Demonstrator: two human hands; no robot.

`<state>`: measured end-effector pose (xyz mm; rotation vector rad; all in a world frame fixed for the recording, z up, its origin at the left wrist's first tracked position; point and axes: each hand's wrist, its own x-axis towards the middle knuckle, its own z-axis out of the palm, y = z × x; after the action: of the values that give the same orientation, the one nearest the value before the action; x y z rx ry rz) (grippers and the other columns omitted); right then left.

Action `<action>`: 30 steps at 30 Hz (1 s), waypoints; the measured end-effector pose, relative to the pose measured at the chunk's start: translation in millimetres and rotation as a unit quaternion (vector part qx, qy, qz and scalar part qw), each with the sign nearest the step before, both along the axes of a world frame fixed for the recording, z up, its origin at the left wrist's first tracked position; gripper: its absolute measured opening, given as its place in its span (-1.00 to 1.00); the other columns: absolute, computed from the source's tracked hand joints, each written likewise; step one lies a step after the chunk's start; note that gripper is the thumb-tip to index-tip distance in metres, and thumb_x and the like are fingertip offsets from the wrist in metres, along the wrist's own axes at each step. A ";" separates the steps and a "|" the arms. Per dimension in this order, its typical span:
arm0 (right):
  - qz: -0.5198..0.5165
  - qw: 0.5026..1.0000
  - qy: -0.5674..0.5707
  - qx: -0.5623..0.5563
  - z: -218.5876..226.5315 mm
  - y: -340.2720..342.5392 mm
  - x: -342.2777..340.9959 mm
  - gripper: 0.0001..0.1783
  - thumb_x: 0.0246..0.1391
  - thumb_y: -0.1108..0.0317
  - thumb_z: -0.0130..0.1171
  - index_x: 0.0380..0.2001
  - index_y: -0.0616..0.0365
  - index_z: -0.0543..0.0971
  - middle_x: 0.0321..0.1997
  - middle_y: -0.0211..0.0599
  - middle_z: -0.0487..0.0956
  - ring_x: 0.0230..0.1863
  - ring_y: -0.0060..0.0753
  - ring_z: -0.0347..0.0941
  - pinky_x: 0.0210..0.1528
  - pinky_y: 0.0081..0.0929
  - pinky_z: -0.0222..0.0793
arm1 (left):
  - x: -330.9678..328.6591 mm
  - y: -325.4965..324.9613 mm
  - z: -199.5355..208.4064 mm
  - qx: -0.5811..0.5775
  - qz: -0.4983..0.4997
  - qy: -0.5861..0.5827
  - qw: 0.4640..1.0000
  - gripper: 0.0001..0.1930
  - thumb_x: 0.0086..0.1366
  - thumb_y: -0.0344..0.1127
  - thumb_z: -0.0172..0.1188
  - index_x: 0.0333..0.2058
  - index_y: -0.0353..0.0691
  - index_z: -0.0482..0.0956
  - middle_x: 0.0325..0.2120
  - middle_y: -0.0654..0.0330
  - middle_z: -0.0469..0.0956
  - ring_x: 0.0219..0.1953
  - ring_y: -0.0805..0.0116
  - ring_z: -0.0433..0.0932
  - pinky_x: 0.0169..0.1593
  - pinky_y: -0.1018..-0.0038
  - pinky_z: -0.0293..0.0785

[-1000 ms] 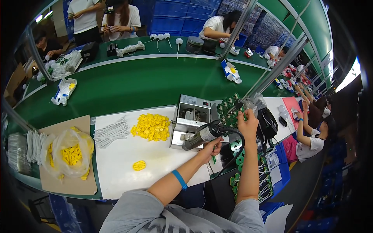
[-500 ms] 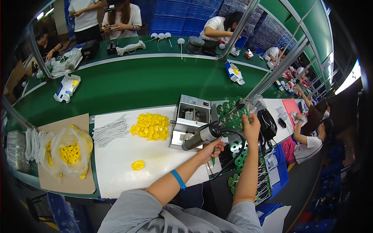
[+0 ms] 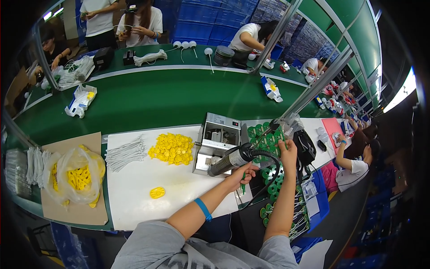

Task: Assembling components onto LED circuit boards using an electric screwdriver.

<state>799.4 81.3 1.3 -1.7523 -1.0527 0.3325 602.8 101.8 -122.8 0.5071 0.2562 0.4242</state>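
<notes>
Near left, the white board [image 3: 130, 197] gives a wide open stretch, with one yellow piece [image 3: 157, 193] lying in it. Farther in, a bundle of white cables [image 3: 125, 154] and a heap of yellow parts [image 3: 171, 149] block the way to its far edge. Right of the heap stands a metal machine [image 3: 221, 131]; a cylindrical tool [image 3: 226, 163] slants across its near side, just beyond the left hand [image 3: 237, 177]. Room beneath it is hard to judge. The black cable [image 3: 278, 168] loops between that hand and the right forearm [image 3: 281, 201], narrowing the passage. Green circuit boards [image 3: 265, 134] crowd the right hand's [image 3: 289, 153] left; a black bag [image 3: 306, 146] bounds its right.
</notes>
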 end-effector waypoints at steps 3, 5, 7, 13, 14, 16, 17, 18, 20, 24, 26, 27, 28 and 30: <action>-0.017 0.999 -0.030 -0.008 12.6 -12.7 -16.9 -0.70 0.20 0.24 0.22 -0.47 0.23 0.47 -0.57 -0.41 0.54 -0.65 -0.67 0.32 -0.64 -0.56 0.19 | -1.8 0.8 0.8 -0.010 0.002 -0.005 1.000 -0.44 0.45 0.13 -0.03 -0.06 -0.37 0.48 -0.42 0.25 0.43 -0.60 0.64 0.20 -0.62 0.67 -0.01; -0.024 0.996 -0.082 -0.015 13.2 -25.6 -24.2 -0.73 0.19 0.30 0.23 -0.46 0.25 0.45 -0.56 -0.39 0.54 -0.55 -0.71 0.32 -0.51 -0.58 0.21 | -2.4 0.9 -0.3 -0.023 0.013 0.010 1.000 -0.50 0.46 0.12 -0.03 -0.14 -0.31 0.47 -0.41 0.25 0.45 -0.59 0.64 0.21 -0.62 0.68 0.00; -0.021 0.995 -0.101 0.002 16.4 -45.0 -32.6 -0.73 0.19 0.31 0.23 -0.46 0.26 0.45 -0.56 -0.40 0.54 -0.51 -0.73 0.30 -0.44 -0.58 0.19 | -2.5 -1.2 1.8 -0.038 0.026 -0.006 0.999 -0.64 0.47 0.01 0.02 -0.19 -0.22 0.43 -0.42 0.28 0.42 -0.58 0.66 0.20 -0.61 0.72 0.02; -0.050 0.998 -0.005 0.048 11.7 -104.6 -48.7 -0.74 0.22 0.34 0.21 -0.46 0.21 0.40 -0.48 -0.43 0.55 -0.46 -0.71 0.34 -0.40 -0.66 0.19 | 7.9 -6.9 2.0 0.001 0.027 -0.005 1.000 -0.85 0.40 -0.28 0.18 -0.26 -0.14 0.39 -0.49 0.37 0.35 -0.63 0.68 0.15 -0.60 0.69 0.01; -0.045 0.995 0.012 0.090 5.7 -109.3 -47.0 -0.75 0.23 0.34 0.21 -0.45 0.19 0.39 -0.46 -0.42 0.55 -0.44 -0.69 0.35 -0.38 -0.65 0.20 | 10.5 -5.3 2.5 -0.011 0.029 0.007 0.999 -0.86 0.37 -0.38 0.20 -0.28 -0.13 0.38 -0.52 0.42 0.30 -0.65 0.69 0.13 -0.60 0.68 0.00; -0.067 0.990 0.045 0.119 -0.9 -121.2 -48.0 -0.77 0.24 0.35 0.19 -0.44 0.16 0.40 -0.44 -0.39 0.55 -0.41 -0.65 0.35 -0.27 -0.63 0.23 | 9.6 -7.0 5.7 0.003 0.014 -0.008 1.000 -0.87 0.38 -0.40 0.18 -0.30 -0.12 0.37 -0.53 0.42 0.30 -0.65 0.69 0.12 -0.60 0.67 0.00; -0.094 0.985 0.080 0.125 -2.1 -128.6 -50.9 -0.78 0.24 0.36 0.18 -0.45 0.15 0.40 -0.43 -0.39 0.54 -0.40 -0.64 0.35 -0.23 -0.62 0.23 | 9.1 -7.6 7.6 -0.002 -0.004 -0.041 0.999 -0.87 0.39 -0.41 0.16 -0.32 -0.10 0.37 -0.55 0.43 0.28 -0.66 0.70 0.11 -0.59 0.68 -0.02; -0.100 0.972 0.150 0.148 -9.2 -132.6 -51.7 -0.79 0.24 0.34 0.19 -0.43 0.13 0.40 -0.40 -0.39 0.55 -0.39 -0.63 0.39 -0.28 -0.63 0.28 | 8.5 -7.4 5.7 -0.009 -0.016 -0.073 0.997 -0.87 0.37 -0.39 0.19 -0.32 -0.11 0.40 -0.53 0.42 0.30 -0.65 0.70 0.12 -0.59 0.69 -0.01; -0.102 0.949 0.234 0.184 -18.8 -141.4 -56.8 -0.81 0.25 0.33 0.18 -0.39 0.10 0.41 -0.38 -0.39 0.56 -0.38 -0.62 0.42 -0.34 -0.62 0.35 | 9.4 -6.1 3.3 -0.022 -0.035 -0.120 0.992 -0.87 0.36 -0.39 0.21 -0.33 -0.09 0.41 -0.49 0.38 0.36 -0.65 0.71 0.14 -0.58 0.71 -0.02; -0.104 0.861 0.422 0.265 -29.5 -141.5 -81.1 -0.89 0.28 0.34 0.13 -0.33 0.06 0.44 -0.30 -0.42 0.55 -0.31 -0.58 0.51 -0.25 -0.49 0.57 | 12.6 -4.1 8.1 -0.013 -0.062 -0.144 0.988 -0.85 0.36 -0.38 0.20 -0.36 -0.08 0.39 -0.43 0.29 0.42 -0.65 0.70 0.14 -0.58 0.71 0.00; -0.115 0.827 0.469 0.286 -28.0 -140.5 -87.0 -0.91 0.28 0.37 0.12 -0.32 0.07 0.45 -0.29 -0.43 0.55 -0.28 -0.57 0.52 -0.24 -0.50 0.57 | 18.7 -11.0 14.6 -0.036 -0.059 -0.127 0.989 -0.84 0.36 -0.37 0.20 -0.35 -0.07 0.38 -0.42 0.26 0.41 -0.65 0.69 0.15 -0.58 0.72 0.02; -0.090 0.809 0.492 0.309 -31.6 -139.7 -83.6 -0.91 0.31 0.34 0.08 -0.21 0.11 0.49 -0.20 -0.37 0.58 -0.22 -0.50 0.55 -0.20 -0.43 0.58 | 19.1 -13.7 24.8 -0.040 -0.057 -0.097 0.993 -0.85 0.35 -0.39 0.19 -0.33 -0.07 0.37 -0.41 0.27 0.40 -0.60 0.66 0.20 -0.57 0.72 0.04; -0.088 0.784 0.535 0.300 -30.5 -141.3 -79.4 -0.85 0.32 0.32 0.05 -0.15 0.13 0.49 -0.15 -0.33 0.59 -0.17 -0.45 0.55 -0.15 -0.39 0.57 | 24.9 -13.8 28.4 -0.031 -0.062 -0.120 0.990 -0.87 0.34 -0.40 0.17 -0.32 -0.07 0.37 -0.42 0.27 0.39 -0.57 0.65 0.22 -0.57 0.71 0.06; -0.032 0.727 0.618 0.297 -21.8 -135.6 -82.0 -0.70 0.35 0.24 -0.01 0.00 0.17 0.50 -0.03 -0.26 0.61 -0.06 -0.36 0.55 0.01 -0.34 0.51 | 30.2 -9.4 28.1 -0.026 -0.066 -0.124 0.990 -0.88 0.28 -0.39 0.16 -0.27 -0.14 0.39 -0.47 0.29 0.29 -0.44 0.53 0.28 -0.55 0.65 0.13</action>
<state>717.4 -54.4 -20.6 -0.6434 -0.0432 0.8479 633.0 92.4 -94.7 0.4125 -0.0062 0.3465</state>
